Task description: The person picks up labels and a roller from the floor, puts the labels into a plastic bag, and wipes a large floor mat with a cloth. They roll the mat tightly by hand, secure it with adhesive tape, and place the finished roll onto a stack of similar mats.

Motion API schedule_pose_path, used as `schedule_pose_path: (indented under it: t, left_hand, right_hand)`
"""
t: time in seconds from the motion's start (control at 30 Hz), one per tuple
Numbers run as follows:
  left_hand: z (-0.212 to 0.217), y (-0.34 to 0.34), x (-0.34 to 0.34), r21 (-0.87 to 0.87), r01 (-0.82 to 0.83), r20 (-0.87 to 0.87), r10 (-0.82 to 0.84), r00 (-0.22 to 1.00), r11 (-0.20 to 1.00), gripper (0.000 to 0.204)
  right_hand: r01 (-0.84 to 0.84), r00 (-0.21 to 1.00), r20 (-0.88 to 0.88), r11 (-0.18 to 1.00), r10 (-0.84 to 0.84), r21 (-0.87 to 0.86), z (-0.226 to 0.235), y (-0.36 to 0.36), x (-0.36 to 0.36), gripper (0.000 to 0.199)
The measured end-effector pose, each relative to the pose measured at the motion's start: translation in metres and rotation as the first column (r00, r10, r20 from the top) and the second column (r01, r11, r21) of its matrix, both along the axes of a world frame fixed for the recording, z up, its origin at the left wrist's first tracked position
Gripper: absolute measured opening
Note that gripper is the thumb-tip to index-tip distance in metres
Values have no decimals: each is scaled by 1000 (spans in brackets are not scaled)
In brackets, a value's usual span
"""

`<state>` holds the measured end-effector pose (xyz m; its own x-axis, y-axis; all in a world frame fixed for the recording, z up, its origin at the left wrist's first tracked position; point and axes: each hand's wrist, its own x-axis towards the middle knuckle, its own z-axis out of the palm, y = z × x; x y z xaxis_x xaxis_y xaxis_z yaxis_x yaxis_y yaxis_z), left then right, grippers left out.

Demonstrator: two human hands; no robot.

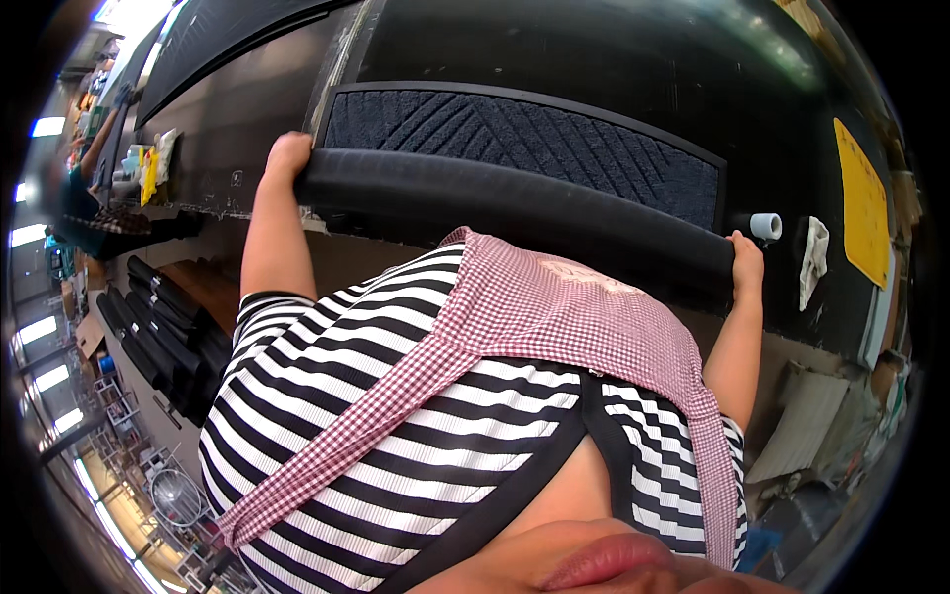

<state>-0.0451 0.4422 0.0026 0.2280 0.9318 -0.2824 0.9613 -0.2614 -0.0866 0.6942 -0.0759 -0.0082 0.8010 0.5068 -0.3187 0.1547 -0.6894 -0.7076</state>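
A floor mat (524,144) with dark blue ribbed pile and a black border lies on the black worktable (594,49) in front of me. Its near part is turned up, showing the smooth black backing (515,198) as a long curved band. My left hand (290,155) grips the left end of that band, with fingers wrapped round it. At the right end, my right hand (748,265) is closed on the same band, its fingers partly hidden. Whether the band is a fold or a roll, I cannot tell.
Right of the mat are a pale blue roll of tape (765,227), a white cloth (813,262) and a yellow board (863,203). Black rolled pieces (158,317) are stacked at left. Another person (84,213) works farther left, near a yellow packet (148,176).
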Motion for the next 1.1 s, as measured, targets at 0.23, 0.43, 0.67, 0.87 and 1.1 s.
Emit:
schedule_pose_path:
  t: [0.23, 0.43, 0.67, 0.87, 1.1]
  left_hand:
    - [89, -209, 221, 218, 716, 528, -697, 485, 663, 51]
    - [76, -242, 277, 174, 630, 251, -652, 715, 757, 110]
    - [94, -201, 303, 149, 721, 418, -704, 574, 677, 97]
    - [69, -191, 301, 234, 798, 460, -786, 413, 556, 69]
    - [64, -285, 334, 189, 744, 460, -727, 509, 640, 45]
  right_hand:
    - [95, 851, 510, 921, 122, -379, 1, 22, 27, 38]
    - [5, 746, 541, 815, -388, 579, 22, 56, 11, 14]
    - [390, 837, 222, 830, -500, 398, 29, -16, 111, 33]
    - [332, 938, -105, 943, -330, 5, -18, -23, 137, 31]
    - [323, 945, -200, 630, -259, 706, 47, 0, 87, 29]
